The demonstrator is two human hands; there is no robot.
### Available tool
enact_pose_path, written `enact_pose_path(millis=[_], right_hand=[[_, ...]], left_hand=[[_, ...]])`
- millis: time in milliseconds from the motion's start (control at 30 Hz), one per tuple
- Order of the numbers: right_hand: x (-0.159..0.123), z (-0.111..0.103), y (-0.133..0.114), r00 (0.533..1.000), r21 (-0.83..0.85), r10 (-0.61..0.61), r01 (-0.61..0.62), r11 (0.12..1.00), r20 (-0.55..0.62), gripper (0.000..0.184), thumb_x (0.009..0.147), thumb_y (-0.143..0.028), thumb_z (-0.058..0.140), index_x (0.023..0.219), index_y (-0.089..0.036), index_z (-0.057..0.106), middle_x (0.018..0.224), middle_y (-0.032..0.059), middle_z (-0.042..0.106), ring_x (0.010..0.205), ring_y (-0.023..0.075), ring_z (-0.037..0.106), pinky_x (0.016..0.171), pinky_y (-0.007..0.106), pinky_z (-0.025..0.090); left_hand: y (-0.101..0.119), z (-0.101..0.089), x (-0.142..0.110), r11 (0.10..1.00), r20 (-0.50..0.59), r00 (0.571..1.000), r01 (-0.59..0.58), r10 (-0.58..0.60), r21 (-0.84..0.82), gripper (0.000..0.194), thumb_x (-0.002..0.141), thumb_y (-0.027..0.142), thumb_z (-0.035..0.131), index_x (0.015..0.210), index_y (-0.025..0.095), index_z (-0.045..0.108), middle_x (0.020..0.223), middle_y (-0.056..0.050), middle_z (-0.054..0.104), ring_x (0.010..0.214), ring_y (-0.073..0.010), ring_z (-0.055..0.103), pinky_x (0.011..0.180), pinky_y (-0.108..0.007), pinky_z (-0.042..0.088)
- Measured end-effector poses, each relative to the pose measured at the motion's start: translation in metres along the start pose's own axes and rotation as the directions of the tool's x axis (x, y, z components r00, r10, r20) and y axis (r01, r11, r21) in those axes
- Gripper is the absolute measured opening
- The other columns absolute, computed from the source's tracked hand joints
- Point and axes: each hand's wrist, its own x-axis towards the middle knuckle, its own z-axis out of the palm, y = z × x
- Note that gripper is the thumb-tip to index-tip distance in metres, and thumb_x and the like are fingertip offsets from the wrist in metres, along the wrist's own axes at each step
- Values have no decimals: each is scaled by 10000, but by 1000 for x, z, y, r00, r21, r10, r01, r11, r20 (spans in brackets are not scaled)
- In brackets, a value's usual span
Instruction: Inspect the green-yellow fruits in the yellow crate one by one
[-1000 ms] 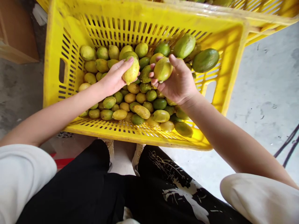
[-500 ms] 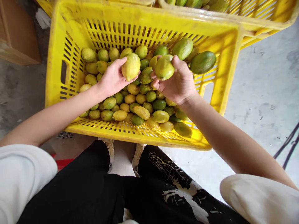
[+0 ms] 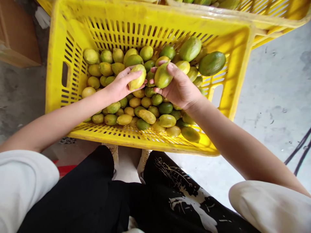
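Above a yellow plastic crate (image 3: 150, 145), my left hand (image 3: 121, 84) is closed around a yellow lemon (image 3: 138, 77), its thumb lying across the top. My right hand (image 3: 182, 85) grips a greener lemon (image 3: 162, 76) between thumb and fingers, close beside the first but apart from it. Below both hands, many yellow and green lemons (image 3: 124, 119) cover the crate's slatted floor. Two larger dark green fruits rest toward the right: one green fruit (image 3: 190, 48) near the back wall and another green fruit (image 3: 212, 63) near the right wall. My hands hide part of the pile.
Behind the crate stands a second yellow crate (image 3: 274, 20) holding more green fruit. A cardboard box (image 3: 20, 35) is on the left. Grey concrete floor (image 3: 274, 97) spreads to the right, with dark cables (image 3: 300, 150) on it. My shoes (image 3: 143, 165) are close to the crate's near edge.
Both lemons have turned in my hands and sit slightly lower. My left thumb now lies across its lemon, and the right one shows a greener side.
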Motion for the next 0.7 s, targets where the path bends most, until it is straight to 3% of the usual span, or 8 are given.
enact_pose_path(millis=[167,267,333,400,467,567,700], right_hand=[[-6,13,-8,999,8,29,-29,1000,15,516,578,-311,871,1052,-372,676,1262,-72,770,1192,298,662,1000,422,648],[-4,11,-6,1000,-36,-6,7,999,21,527,580,-294,841,1074,-354,665,1273,-46,779,1260,300,658,1059,431,615],[-3,8,-5,999,-69,-32,33,997,25,471,656,-362,839,1087,-341,652,1219,-16,793,1266,291,666,1025,430,609],[-2,2,-5,999,-87,-50,51,995,13,422,741,-455,835,1096,-332,641,1116,-2,797,1197,274,695,939,409,614],[-1,-3,-7,999,-77,-43,43,996,0,439,780,-553,851,1093,-325,644,1030,-14,780,1042,238,718,833,367,612],[3,-10,-7,1000,-57,20,-19,998,14,537,720,-660,915,1024,-311,643,985,-19,766,827,189,681,686,335,592],[8,-11,6,1000,-155,6,-5,988,6,481,748,-561,947,959,-336,578,919,-8,766,771,219,664,613,363,562]], left_hand=[[-1,-3,5,999,46,999,-15,16,-29,219,1097,166,531,991,203,719,993,-24,784,1288,-235,734,1248,-426,528],[5,-2,5,993,-13,999,39,-41,-110,428,1118,280,348,1035,144,745,1016,-51,765,1349,-277,725,1165,-445,582],[10,1,1,984,-45,998,41,-50,-171,562,1095,283,210,1053,107,743,1013,-62,742,1399,-294,701,1107,-436,598],[15,3,-3,981,-21,1000,13,-17,-196,578,1100,269,181,1053,71,723,1012,-82,744,1386,-284,707,1058,-383,614],[17,3,-5,983,33,999,7,-1,-185,478,1136,294,285,1077,96,716,1017,-101,783,1326,-266,731,1029,-331,627],[14,-1,-2,990,46,999,26,-20,-139,305,1157,314,440,1130,191,718,968,-78,808,1250,-263,756,1030,-338,625],[7,-5,2,996,29,999,17,-15,-92,198,1143,227,513,1061,236,693,919,-25,793,1087,-216,789,1004,-331,619]])
